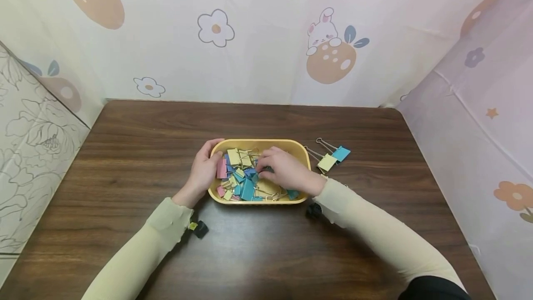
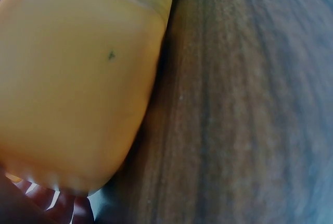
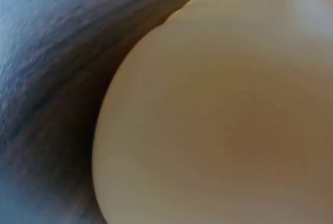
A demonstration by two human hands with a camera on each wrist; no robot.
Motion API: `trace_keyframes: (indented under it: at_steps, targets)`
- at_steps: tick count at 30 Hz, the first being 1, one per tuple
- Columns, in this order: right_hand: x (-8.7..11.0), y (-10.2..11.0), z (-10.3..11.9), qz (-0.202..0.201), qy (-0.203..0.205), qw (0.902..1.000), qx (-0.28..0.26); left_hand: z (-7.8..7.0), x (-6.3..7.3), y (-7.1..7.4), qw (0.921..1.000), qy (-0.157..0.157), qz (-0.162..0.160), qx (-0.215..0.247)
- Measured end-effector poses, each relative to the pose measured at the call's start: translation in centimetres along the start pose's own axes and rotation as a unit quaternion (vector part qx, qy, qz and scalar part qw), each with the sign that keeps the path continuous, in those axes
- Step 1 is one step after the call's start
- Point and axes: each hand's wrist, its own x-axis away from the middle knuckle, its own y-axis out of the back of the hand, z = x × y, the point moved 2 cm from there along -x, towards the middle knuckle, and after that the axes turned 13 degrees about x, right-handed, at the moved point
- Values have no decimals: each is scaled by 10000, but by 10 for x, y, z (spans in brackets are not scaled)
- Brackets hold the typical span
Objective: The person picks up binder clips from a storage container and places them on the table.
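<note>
A yellow plastic basket [image 1: 266, 142] stands on the table, holding several binder clips in blue, teal, yellow and pink. My left hand [image 1: 201, 169] grips its left end, thumb over the rim and fingers along the outside. In the left wrist view, fingertips [image 2: 61, 207] show beside the basket's wall [image 2: 78, 83]. My right hand [image 1: 286, 169] reaches in over the right side, fingers bent down among the clips near a large teal binder clip [image 1: 247, 190]. Whether those fingers pinch a clip is hidden. Only the basket's outer wall [image 3: 218, 120] fills the right wrist view.
On the brown wooden table [image 1: 250, 253], to the right of the basket, lie a large yellow binder clip [image 1: 327, 163] and a large blue binder clip [image 1: 341, 153], handles pointing back-left. A patterned curtain [image 1: 266, 59] hangs behind the table's far edge.
</note>
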Motion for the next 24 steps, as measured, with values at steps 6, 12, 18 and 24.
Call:
trace_keyframes:
  at_steps: [6, 12, 18, 24]
  targets:
    - [8, 8, -3, -364, -25, 9967, -724, 1, 0, 0, 10000, 6, -20, 7]
    - [25, 19, -8, -646, -408, 9890, -1265, 1, 0, 0, 10000, 41, -1, 9]
    - [49, 34, -21, -979, -700, 9821, -1448, 0, 0, 0, 10000, -2, -14, -27]
    - [82, 43, -42, -1330, -1160, 9741, -1413, 1, 0, 0, 9999, -60, -68, -63]
